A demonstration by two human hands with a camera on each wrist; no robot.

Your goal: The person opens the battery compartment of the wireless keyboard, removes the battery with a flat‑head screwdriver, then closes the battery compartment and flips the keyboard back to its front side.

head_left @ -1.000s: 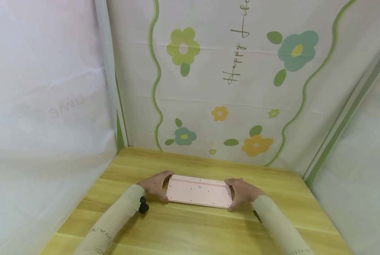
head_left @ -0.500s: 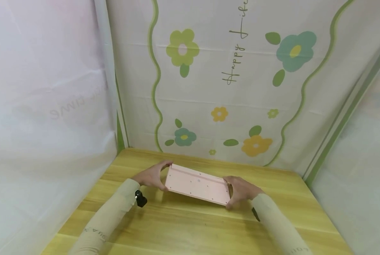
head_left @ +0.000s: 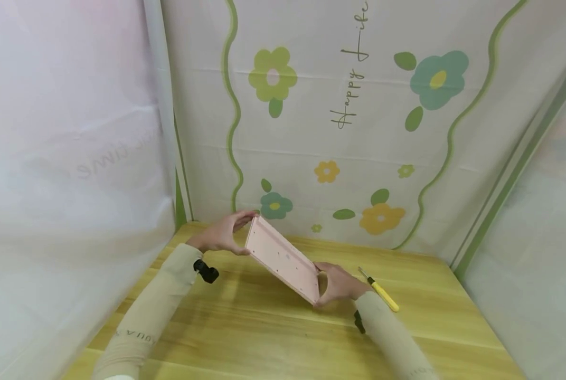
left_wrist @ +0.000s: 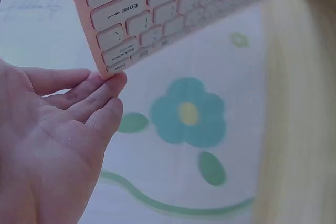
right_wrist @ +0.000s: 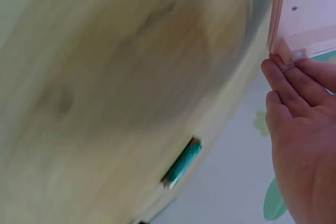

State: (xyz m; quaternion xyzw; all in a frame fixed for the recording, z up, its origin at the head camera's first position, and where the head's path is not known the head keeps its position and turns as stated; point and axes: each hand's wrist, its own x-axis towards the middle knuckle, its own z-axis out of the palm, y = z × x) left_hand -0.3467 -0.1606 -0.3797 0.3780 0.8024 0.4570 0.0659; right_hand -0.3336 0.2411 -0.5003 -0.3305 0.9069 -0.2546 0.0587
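A pink keyboard (head_left: 283, 259) is held up off the table, tilted, its left end higher and its screw-dotted underside toward the head camera. My left hand (head_left: 222, 233) grips the raised end between thumb and fingers. The lower end is pinched by my right hand (head_left: 338, 285). In the left wrist view, pale keys (left_wrist: 118, 11) marked Enter and Shift show on the other face, with fingertips at the corner. From the right wrist, fingers (right_wrist: 291, 85) touch a corner beside the thicker rear ridge.
A screwdriver (head_left: 379, 292) with a yellow handle lies on the wooden table (head_left: 264, 338), just beyond my right forearm. In the right wrist view a small green cylinder (right_wrist: 182, 163), like a battery, lies near the table's edge. Flowered cloth (head_left: 307, 132) hangs behind.
The keyboard has gone from nearly level to steeply tilted, as the left hand rose and the right hand moved left. The screwdriver, hidden before, now shows beside the right arm.
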